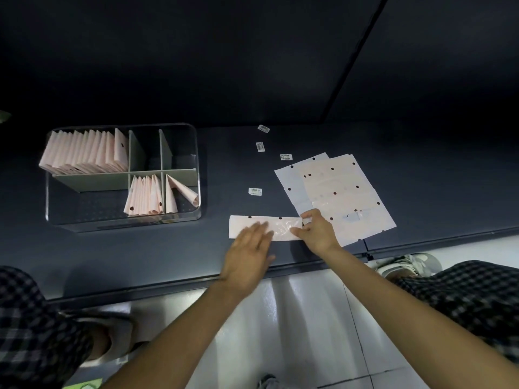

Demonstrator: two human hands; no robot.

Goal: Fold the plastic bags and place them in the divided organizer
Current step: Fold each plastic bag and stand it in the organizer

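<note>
Organizer [193,136] holds folded bags [84,153].

Nothing here is actually legible. Four little white stickers sit on the dark desk [393,141]: one [263,128] at the far edge, one [260,146] just below it, one [286,157] beside the flat bags, one [255,191] nearer the organizer. They carry what look like barcodes and tiny print (way too small and blurry to make out any characters).
</note>
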